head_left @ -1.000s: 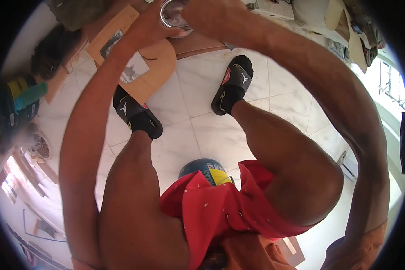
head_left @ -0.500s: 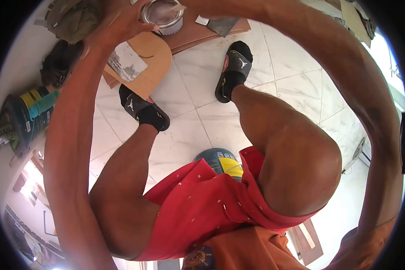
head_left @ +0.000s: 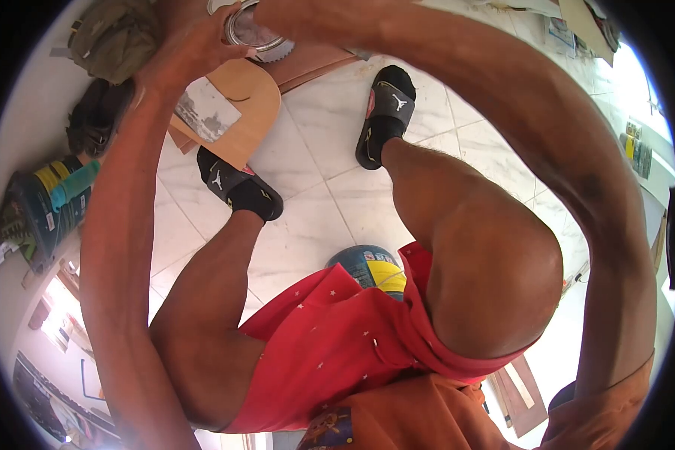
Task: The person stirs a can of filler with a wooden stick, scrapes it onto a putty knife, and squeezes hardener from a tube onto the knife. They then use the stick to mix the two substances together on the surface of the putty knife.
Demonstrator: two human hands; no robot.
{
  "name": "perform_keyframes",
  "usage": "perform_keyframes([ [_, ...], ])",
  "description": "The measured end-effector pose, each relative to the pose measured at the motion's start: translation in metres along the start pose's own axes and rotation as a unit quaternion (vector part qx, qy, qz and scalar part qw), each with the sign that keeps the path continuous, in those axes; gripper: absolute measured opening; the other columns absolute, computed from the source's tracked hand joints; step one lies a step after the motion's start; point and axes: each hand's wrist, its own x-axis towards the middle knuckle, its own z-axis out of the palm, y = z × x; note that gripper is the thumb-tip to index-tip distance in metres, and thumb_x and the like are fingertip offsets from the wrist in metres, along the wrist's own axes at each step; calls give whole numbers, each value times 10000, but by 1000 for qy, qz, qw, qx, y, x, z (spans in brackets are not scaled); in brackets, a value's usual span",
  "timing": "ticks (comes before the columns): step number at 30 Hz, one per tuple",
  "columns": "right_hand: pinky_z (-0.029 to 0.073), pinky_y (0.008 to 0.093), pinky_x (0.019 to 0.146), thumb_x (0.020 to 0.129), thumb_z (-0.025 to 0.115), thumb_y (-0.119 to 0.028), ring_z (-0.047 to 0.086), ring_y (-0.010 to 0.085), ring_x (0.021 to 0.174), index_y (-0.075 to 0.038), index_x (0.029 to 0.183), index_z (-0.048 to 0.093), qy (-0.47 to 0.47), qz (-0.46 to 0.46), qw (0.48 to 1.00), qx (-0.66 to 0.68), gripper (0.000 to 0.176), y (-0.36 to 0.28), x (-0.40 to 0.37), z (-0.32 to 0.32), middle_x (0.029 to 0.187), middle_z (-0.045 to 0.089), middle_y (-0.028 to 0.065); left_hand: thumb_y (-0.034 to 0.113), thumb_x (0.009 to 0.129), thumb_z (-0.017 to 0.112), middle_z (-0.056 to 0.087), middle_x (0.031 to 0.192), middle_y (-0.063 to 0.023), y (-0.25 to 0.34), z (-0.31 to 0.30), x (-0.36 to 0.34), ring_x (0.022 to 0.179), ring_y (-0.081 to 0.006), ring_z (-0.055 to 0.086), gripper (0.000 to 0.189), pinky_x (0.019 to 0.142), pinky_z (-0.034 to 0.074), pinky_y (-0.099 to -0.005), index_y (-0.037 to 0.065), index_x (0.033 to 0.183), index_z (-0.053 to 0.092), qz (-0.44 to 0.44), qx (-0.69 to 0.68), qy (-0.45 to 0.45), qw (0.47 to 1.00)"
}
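Observation:
At the top edge, my left hand (head_left: 216, 46) wraps around a round metal tin (head_left: 229, 27) with a shiny silver rim. Its thumb lies along the lower side of the tin. My right hand (head_left: 276, 13) is over the tin's mouth from the right, mostly cut off by the frame edge, and its fingers are hidden. Just under the tin shows a grey disc (head_left: 279, 52) with a toothed edge. Below my left hand lies a tan rounded board (head_left: 259, 105) with a white, dark-smudged rectangular sheet (head_left: 210, 109) on it.
Brown boards (head_left: 315, 69) lie on the tiled floor (head_left: 307, 150). My feet in black slides (head_left: 386, 112) stand there. A blue bucket (head_left: 364, 262) with a yellow label sits between my legs. At the left are an olive bag (head_left: 116, 41) and a blue container (head_left: 49, 206).
My right hand has moved left over the tin's mouth. The tin and my left hand have shifted slightly left and up in view. The grey sheet on the brown boards is now mostly hidden behind my arm.

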Motion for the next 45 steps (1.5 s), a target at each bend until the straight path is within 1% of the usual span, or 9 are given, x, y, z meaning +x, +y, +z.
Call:
perform_keyframes([
  [9, 566, 393, 643, 881, 617, -148, 673, 276, 743, -38, 919, 734, 17, 11, 1000, 23, 165, -3, 4, 4, 831, 693, 141, 240, 777, 851, 662, 1242, -152, -38, 25, 9, 1101, -264, 663, 851, 936, 532, -399, 38, 1485, 425, 59, -60, 27, 996],
  [12, 562, 390, 630, 880, 616, -148, 661, 268, 724, -38, 908, 730, 17, 8, 999, 28, 161, -4, 8, 2, 813, 683, 134, 218, 747, 816, 616, 1331, -183, 48, -26, -6, 1231, -348, 580, 704, 1038, 461, -430, 57, 1369, 530, -35, 2, -42, 998],
  [18, 554, 384, 604, 877, 615, -149, 638, 252, 685, -37, 886, 722, 25, 9, 999, 27, 156, -13, 14, 3, 779, 665, 120, 252, 734, 825, 625, 1292, -239, -13, 8, 4, 1211, -371, 592, 754, 1050, 448, -432, 24, 1380, 509, 56, -22, 30, 998],
  [24, 546, 378, 577, 875, 613, -150, 614, 236, 647, -37, 864, 714, 0, 30, 999, -12, 153, -33, 20, -3, 744, 646, 106, 289, 722, 830, 640, 1258, -234, -26, 17, 12, 1169, -378, 620, 807, 991, 495, -445, 41, 1405, 480, -1, -1, 41, 999],
  [32, 535, 370, 542, 872, 611, -152, 583, 214, 595, -36, 835, 704, -208, 45, 974, -75, 153, -50, 69, -13, 698, 622, 88, 308, 710, 853, 627, 1310, -169, -3, 17, -4, 1195, -322, 624, 867, 967, 521, -445, 99, 1449, 452, -103, 4, 23, 994],
  [37, 528, 365, 520, 870, 610, -153, 564, 201, 563, -35, 817, 697, -415, 187, 888, 67, 156, -11, 104, -31, 669, 606, 77, 334, 720, 870, 622, 1345, -102, 1, 7, -11, 1211, -267, 628, 900, 959, 533, -427, 145, 1481, 427, -128, 14, -27, 991],
  [40, 518, 357, 509, 873, 611, -163, 542, 195, 543, -37, 799, 693, -399, 272, 853, 200, 167, 8, 97, -48, 655, 594, 65, 351, 751, 850, 687, 1247, -75, 0, 11, -11, 1159, -258, 662, 824, 919, 545, -445, 161, 1450, 456, -101, 36, -23, 994],
  [43, 502, 347, 514, 860, 614, -170, 590, 198, 561, -29, 777, 702, -339, 300, 892, 9, 185, -16, 96, -81, 652, 616, 91, 352, 756, 851, 711, 1202, -53, -7, 31, 5, 1156, -259, 664, 771, 914, 539, -477, 172, 1411, 487, -96, 84, 6, 992],
  [45, 551, 398, 632, 827, 650, -98, 680, 279, 749, -23, 879, 697, -246, -126, 959, -68, 103, -1, 94, -80, 811, 687, 143, 353, 752, 855, 704, 1221, -48, -11, 35, 13, 1160, -262, 662, 770, 913, 535, -495, 180, 1408, 490, -140, 27, 13, 990],
])
